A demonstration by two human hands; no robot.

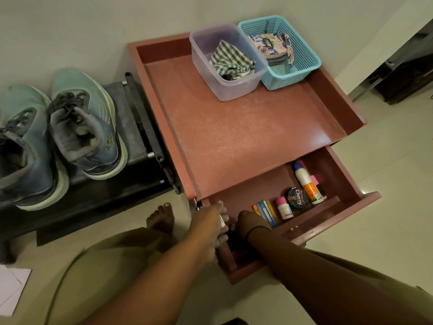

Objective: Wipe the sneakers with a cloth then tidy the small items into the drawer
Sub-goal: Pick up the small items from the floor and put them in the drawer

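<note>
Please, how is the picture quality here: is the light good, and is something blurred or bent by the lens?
Head view: light is dim and warm; a soft glare patch sits on the cabinet top; the wide lens bends the drawer and wall edges; both forearms look slightly blurred; left hand and right hand lie in shadow.

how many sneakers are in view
2: left sneaker and right sneaker stand side by side on the dark rack, left of the red cabinet. The left one is partly cropped.

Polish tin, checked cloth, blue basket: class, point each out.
Polish tin (296,198), head view, on its black lid.
Checked cloth (230,60), head view, on its folded middle.
Blue basket (304,55), head view, on its right wall.
</note>
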